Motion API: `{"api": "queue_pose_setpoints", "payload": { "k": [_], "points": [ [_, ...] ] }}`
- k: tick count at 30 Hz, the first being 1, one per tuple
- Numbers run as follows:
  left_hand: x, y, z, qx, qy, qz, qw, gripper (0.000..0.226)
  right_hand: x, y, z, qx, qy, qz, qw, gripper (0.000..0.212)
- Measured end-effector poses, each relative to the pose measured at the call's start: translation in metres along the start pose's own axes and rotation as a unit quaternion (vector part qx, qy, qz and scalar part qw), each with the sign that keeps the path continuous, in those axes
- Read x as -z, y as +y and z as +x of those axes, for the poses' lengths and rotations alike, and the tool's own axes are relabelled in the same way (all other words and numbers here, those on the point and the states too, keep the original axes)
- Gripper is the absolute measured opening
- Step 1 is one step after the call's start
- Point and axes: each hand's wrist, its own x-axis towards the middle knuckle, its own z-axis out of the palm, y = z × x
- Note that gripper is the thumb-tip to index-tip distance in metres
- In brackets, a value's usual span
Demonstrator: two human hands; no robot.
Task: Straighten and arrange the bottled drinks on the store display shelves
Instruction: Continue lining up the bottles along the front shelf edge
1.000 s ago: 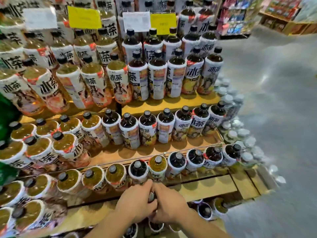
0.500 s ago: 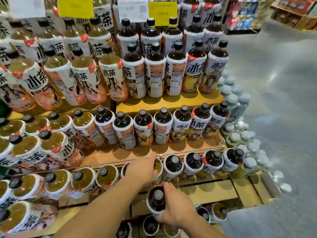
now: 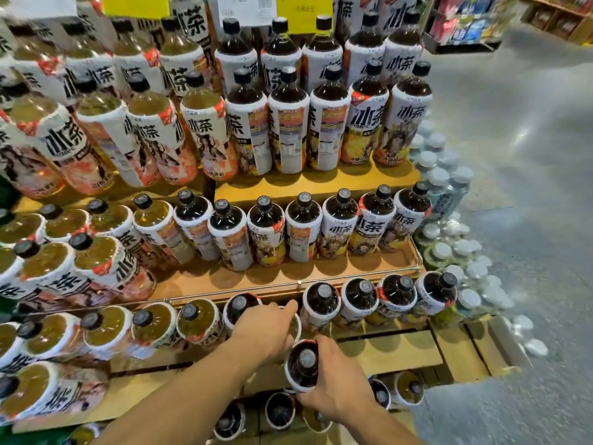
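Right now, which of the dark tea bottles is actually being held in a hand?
The dark bottle in the right hand, lifted in front of the lower shelf row. The others all stand on shelves; the left hand rests on a different bottle in the row.

A shop: tiered shelves [image 3: 314, 187] of bottled drinks [image 3: 288, 123], price signs [image 3: 303, 9]

One head-worn view looks forward and down, close over the tiered shelves [image 3: 314, 187], floor at right

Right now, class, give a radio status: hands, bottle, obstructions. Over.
Right hand gripping dark bottle, lifted off shelf. Left hand on a row bottle. Wooden shelf ahead bare. Over.
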Motion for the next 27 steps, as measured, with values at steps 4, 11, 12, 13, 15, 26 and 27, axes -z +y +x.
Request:
{"api": "queue_pose_setpoints", "payload": {
  "k": [4, 11, 12, 13, 15, 26, 27],
  "points": [
    [0.001, -0.006, -0.027, -0.002, -0.003, -0.006, 1.0, 0.046, -0.011, 0.003, -0.007, -0.019, 0.015, 0.005, 1.0, 0.076],
    [-0.027, -0.022, -0.085, 0.026, -0.011, -0.024, 0.999, 0.046, -0.013, -0.018, -0.007, -0.035, 0.03, 0.005, 0.999, 0.073],
    [-0.031, -0.026, -0.091, 0.038, -0.014, -0.03, 0.999, 0.047, -0.012, -0.023, -0.004, -0.041, 0.038, 0.019, 0.998, 0.076],
    [-0.033, -0.03, -0.098, 0.05, -0.014, -0.036, 0.998, 0.048, -0.012, -0.028, 0.0, -0.047, 0.048, 0.037, 0.997, 0.079],
    [-0.037, -0.04, -0.111, 0.07, -0.006, -0.049, 0.996, 0.048, -0.011, -0.037, 0.011, -0.057, 0.067, 0.072, 0.993, 0.079],
    [-0.058, -0.104, -0.158, 0.139, 0.016, -0.106, 0.985, 0.027, -0.03, -0.075, 0.064, -0.133, 0.138, 0.146, 0.97, 0.085],
    [-0.059, -0.108, -0.16, 0.143, 0.02, -0.104, 0.984, 0.027, -0.032, -0.077, 0.066, -0.141, 0.146, 0.149, 0.968, 0.088]
  ]
}}
